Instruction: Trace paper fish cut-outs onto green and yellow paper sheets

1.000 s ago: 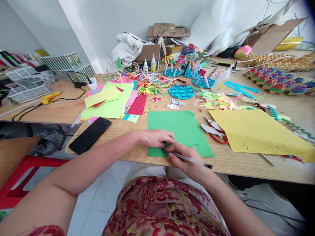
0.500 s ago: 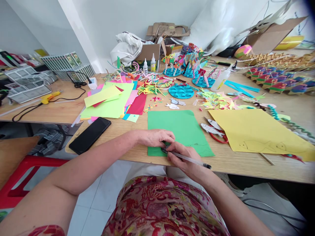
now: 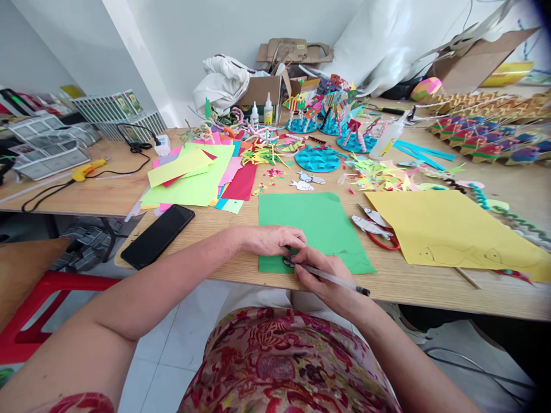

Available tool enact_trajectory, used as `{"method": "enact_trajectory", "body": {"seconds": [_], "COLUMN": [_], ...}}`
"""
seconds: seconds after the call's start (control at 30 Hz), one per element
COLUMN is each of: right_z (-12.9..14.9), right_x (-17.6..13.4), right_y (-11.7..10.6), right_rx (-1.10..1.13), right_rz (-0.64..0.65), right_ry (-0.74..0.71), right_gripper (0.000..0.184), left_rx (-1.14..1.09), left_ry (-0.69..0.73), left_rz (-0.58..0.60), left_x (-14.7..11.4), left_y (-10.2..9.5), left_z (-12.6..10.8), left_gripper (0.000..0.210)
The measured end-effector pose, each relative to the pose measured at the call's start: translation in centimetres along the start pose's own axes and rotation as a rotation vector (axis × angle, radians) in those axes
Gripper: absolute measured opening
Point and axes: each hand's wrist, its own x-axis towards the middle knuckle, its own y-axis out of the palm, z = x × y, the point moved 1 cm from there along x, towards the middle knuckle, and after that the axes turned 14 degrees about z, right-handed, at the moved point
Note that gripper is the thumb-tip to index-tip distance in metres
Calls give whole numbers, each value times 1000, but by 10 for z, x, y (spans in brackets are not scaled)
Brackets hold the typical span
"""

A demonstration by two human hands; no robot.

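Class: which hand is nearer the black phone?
Left: the left hand lies on the green sheet, right of the phone; the right hand, holding a pen, is farther right.

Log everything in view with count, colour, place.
green sheet: one, green, front centre
pen: one, clear and black, front centre
yellow sheet: one, yellow, front right
scissors: one, red-handled, between the sheets
fish cutouts: several, white, some on scissors
phone: one, black, front left
paper stack: many sheets, mixed, beyond phone
squeeze bottles: three, whitish, back
round bases: several, blue, centre back
paper scraps: uncountable, mixed, centre back
boxes: several, brown, back
ridged pieces: many, multicoloured, right
corded tool: one, yellow, far left
stool: one, red, lower left
left hand: one, bare, on green sheet
right hand: one, bare, holding pen
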Motion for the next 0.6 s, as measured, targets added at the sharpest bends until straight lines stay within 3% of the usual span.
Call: {"method": "enact_trajectory", "body": {"seconds": [0.2,0.4,0.6], "right_z": [9,7,-1], "right_x": [-10,-31,-30], "right_y": [-11,-20,-9], "right_rx": [65,-39,-126], "right_rz": [-38,-274,-253], "right_ry": [2,1,77], "right_gripper": [11,7,8], "left_rx": [11,52,83], "left_ry": [-21,-10,-29], "left_rz": [-2,-15,-43], "left_x": [-1,-1,-2], "left_y": [0,2,4], "left_z": [-1,0,-1], "left_gripper": [27,34,38]}}
